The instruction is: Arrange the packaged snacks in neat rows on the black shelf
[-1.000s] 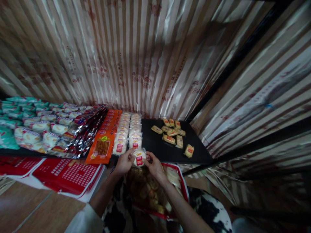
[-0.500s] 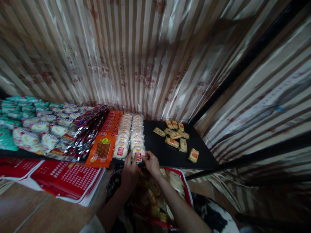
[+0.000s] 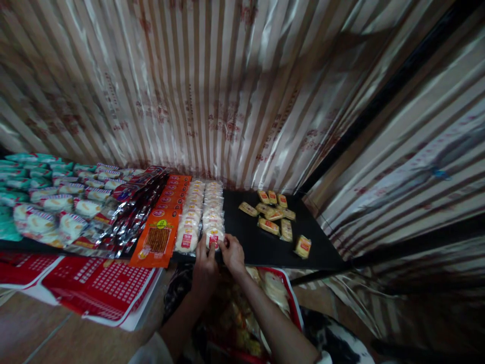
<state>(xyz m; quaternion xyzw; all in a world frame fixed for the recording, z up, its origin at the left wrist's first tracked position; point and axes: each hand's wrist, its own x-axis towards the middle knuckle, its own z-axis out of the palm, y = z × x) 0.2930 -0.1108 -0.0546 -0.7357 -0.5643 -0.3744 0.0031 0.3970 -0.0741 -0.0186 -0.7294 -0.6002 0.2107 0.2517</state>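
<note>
A round white snack pack with a red label (image 3: pixel 214 236) lies at the near end of a row of like packs on the black shelf (image 3: pixel 261 242). My left hand (image 3: pixel 204 265) touches its near left edge with the fingers stretched up. My right hand (image 3: pixel 232 254) pinches the pack's right edge with fingers bent. Below my arms sits a red basket (image 3: pixel 290 298) with more snack packs in it.
Left of the white rows lie orange packs (image 3: pixel 157 240), dark foil packs (image 3: pixel 131 212) and white-and-green packs (image 3: pixel 49 202). Several small yellow packs (image 3: pixel 273 215) are scattered on the shelf's right part. Red printed bags (image 3: pixel 98 283) lie below the shelf. Striped shiny cloth hangs behind.
The white pack went from held up between both hands to lying at the near end of the right row. Both hands moved forward with it and stay at its edges.
</note>
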